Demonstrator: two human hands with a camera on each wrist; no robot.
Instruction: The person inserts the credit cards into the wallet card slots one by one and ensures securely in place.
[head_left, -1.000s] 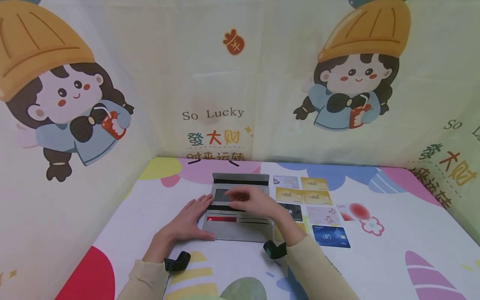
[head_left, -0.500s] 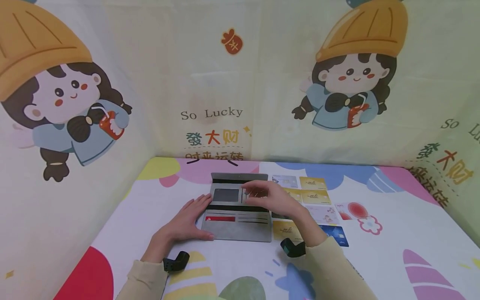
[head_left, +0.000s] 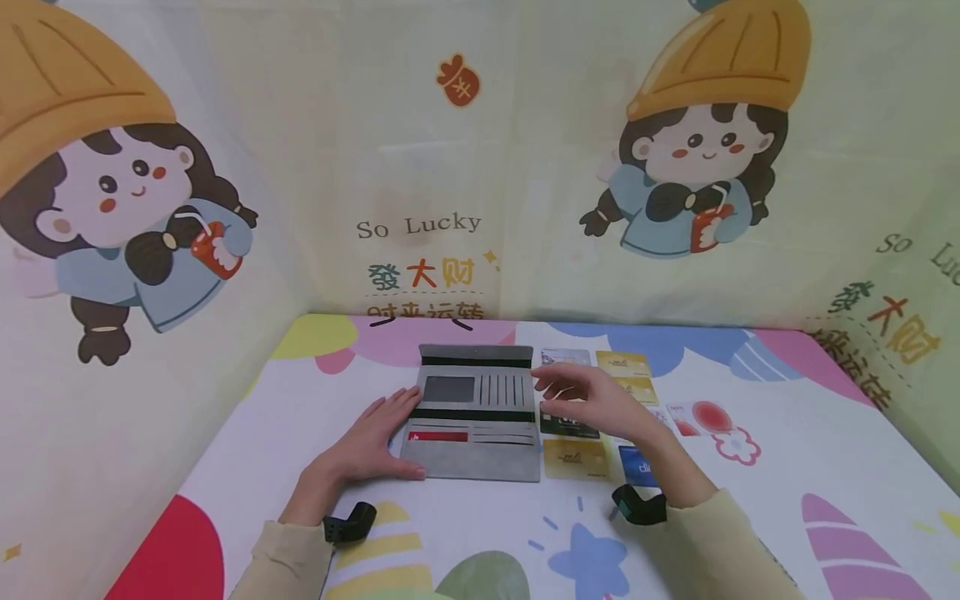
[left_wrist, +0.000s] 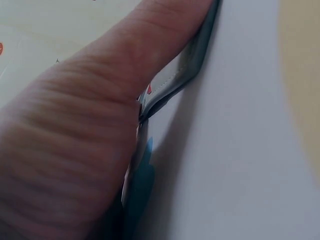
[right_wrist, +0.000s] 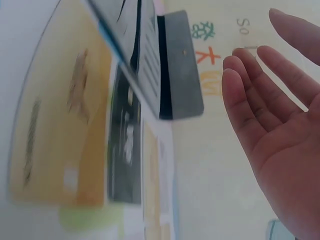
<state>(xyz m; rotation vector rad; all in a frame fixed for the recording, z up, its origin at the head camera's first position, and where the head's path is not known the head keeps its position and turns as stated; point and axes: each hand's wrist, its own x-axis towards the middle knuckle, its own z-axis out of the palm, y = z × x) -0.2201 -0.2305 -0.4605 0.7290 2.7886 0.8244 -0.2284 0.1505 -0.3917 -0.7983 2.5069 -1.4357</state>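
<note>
Wallet (head_left: 471, 425) open on counter | left hand (head_left: 369, 442) flat, pressing its edge | right hand (head_left: 592, 402) spread, now off wallet, over cards (head_left: 575, 457)

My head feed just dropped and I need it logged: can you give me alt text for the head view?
An open grey wallet lies on a colourful cartoon-print table; the left hand rests flat on its left edge, and the open right hand hovers over cards laid out to its right.
</note>
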